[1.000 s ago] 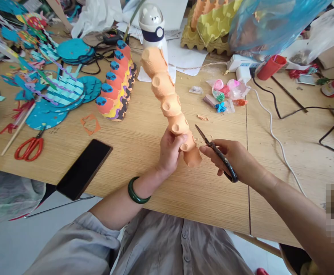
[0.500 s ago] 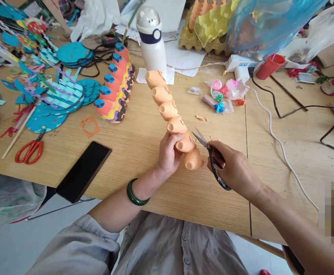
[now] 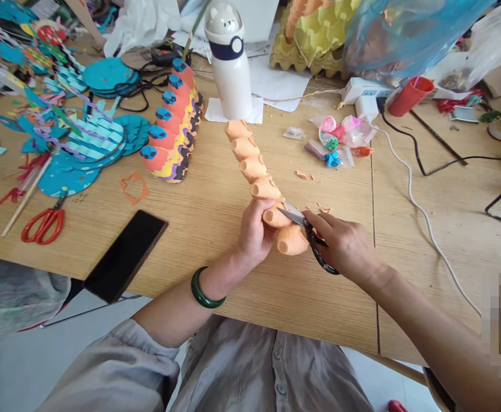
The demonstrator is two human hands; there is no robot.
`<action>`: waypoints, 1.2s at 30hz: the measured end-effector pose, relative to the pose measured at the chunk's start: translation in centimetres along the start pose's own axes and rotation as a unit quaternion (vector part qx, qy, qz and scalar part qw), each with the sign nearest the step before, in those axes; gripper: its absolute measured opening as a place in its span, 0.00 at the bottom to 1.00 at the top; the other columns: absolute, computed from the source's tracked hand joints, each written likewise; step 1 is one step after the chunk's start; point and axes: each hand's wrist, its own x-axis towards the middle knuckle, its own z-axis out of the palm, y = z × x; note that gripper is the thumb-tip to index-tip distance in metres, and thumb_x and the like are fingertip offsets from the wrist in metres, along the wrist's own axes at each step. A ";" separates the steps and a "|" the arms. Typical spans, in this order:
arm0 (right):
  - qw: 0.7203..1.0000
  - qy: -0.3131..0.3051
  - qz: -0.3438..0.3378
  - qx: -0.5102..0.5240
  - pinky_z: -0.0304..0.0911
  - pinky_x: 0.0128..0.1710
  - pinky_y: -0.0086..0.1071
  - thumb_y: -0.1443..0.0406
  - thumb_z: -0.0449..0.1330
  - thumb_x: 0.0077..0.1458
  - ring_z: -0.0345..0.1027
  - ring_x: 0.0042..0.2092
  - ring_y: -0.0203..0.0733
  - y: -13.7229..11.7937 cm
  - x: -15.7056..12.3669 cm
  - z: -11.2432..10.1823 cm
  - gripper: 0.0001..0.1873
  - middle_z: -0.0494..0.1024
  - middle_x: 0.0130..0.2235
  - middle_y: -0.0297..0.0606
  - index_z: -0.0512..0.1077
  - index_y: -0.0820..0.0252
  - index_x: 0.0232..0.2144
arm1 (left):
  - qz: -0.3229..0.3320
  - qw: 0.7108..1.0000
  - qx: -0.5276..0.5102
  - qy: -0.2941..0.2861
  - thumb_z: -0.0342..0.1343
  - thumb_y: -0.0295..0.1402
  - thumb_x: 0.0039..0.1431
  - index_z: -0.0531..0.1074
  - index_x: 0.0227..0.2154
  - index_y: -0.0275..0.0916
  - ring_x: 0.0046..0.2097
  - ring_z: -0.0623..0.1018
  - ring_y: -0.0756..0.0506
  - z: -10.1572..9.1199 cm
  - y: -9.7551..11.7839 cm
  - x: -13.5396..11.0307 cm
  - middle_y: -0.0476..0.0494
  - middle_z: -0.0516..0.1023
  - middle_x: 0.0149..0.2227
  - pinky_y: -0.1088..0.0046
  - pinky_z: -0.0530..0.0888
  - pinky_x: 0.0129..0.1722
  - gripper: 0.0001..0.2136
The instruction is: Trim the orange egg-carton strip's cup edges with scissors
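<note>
A strip of orange egg carton [image 3: 252,167] with several cups in a row slants across the wooden table. My left hand [image 3: 256,229] is closed around its near part, thumb on top of a cup. In my right hand [image 3: 347,246] is a pair of black-handled scissors [image 3: 292,216]. Their blades lie over the strip's right edge, between the two nearest cups. Small orange scraps [image 3: 325,209] lie just beyond the blades. Left of the strip stands a painted egg carton strip [image 3: 170,123] in orange, yellow, purple and black with blue spots.
A white bottle [image 3: 231,74] stands beyond the strip. Red-handled scissors [image 3: 44,225], a black phone [image 3: 125,256] and blue paper discs [image 3: 70,174] lie on the left. Clay packets [image 3: 336,134], a red cup [image 3: 411,95], a power strip [image 3: 364,90] and cables are on the right.
The scissors have moved left from beside the strip onto its edge between the nearest cups. The strip's far end has swung slightly lower. Fresh orange scraps show by the blades.
</note>
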 end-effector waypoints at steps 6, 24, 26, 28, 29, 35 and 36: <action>1.000 0.018 0.002 -0.015 0.46 0.22 0.33 0.68 0.53 0.65 0.68 0.23 0.39 -0.6 -0.2 0.1 0.16 0.81 0.28 0.38 0.79 0.65 0.47 | 0.021 1.000 0.017 0.012 0.55 0.33 0.59 0.69 0.32 0.41 0.36 0.77 0.48 0.1 -0.1 -0.1 0.48 0.77 0.34 0.69 0.74 0.43 0.03; 0.872 -0.102 0.268 0.396 0.60 0.30 0.31 0.56 0.64 0.58 0.64 0.30 0.38 -0.9 -0.4 -0.9 0.19 0.70 0.29 0.30 0.69 0.58 0.48 | -0.022 0.999 0.020 0.029 0.57 0.33 0.52 0.70 0.29 0.41 0.28 0.74 0.49 0.5 0.6 -0.1 0.50 0.73 0.27 0.69 0.75 0.35 0.03; 0.890 -0.094 0.254 0.367 0.60 0.31 0.32 0.60 0.63 0.57 0.62 0.28 0.36 -0.8 -0.5 -0.9 0.17 0.70 0.29 0.30 0.69 0.58 0.48 | -0.026 0.999 0.017 0.027 0.56 0.33 0.52 0.72 0.30 0.41 0.29 0.75 0.48 0.5 0.7 -0.1 0.50 0.74 0.27 0.69 0.75 0.35 0.03; 0.902 -0.079 0.244 0.347 0.59 0.30 0.32 0.63 0.62 0.56 0.61 0.27 0.35 -0.7 -0.6 -0.6 0.16 0.70 0.29 0.30 0.70 0.58 0.47 | -0.040 0.999 0.008 0.013 0.56 0.33 0.52 0.72 0.29 0.41 0.28 0.74 0.48 0.3 0.9 0.0 0.49 0.74 0.26 0.69 0.75 0.32 0.04; 0.903 -0.073 0.245 0.344 0.59 0.30 0.32 0.64 0.62 0.55 0.61 0.27 0.35 -0.8 -0.7 -0.5 0.16 0.71 0.29 0.30 0.70 0.58 0.47 | -0.047 0.999 0.000 0.003 0.55 0.34 0.52 0.73 0.29 0.41 0.27 0.74 0.48 0.2 0.9 0.1 0.49 0.74 0.26 0.69 0.74 0.31 0.04; 0.796 -0.051 0.299 0.524 0.58 0.26 0.30 0.59 0.63 0.58 0.61 0.26 0.34 -0.9 -0.4 -0.8 0.15 0.68 0.27 0.29 0.71 0.59 0.45 | -0.060 0.997 -0.027 -0.045 0.57 0.34 0.51 0.72 0.29 0.40 0.27 0.73 0.49 -0.2 1.0 0.3 0.49 0.72 0.26 0.69 0.73 0.29 0.04; 0.754 -0.066 0.304 0.579 0.57 0.23 0.30 0.57 0.63 0.60 0.60 0.24 0.33 -0.8 -0.3 -1.0 0.15 0.67 0.26 0.28 0.71 0.59 0.45 | -0.056 0.997 -0.025 -0.045 0.57 0.34 0.50 0.72 0.29 0.40 0.27 0.73 0.49 -0.1 1.0 0.3 0.49 0.72 0.26 0.70 0.73 0.29 0.05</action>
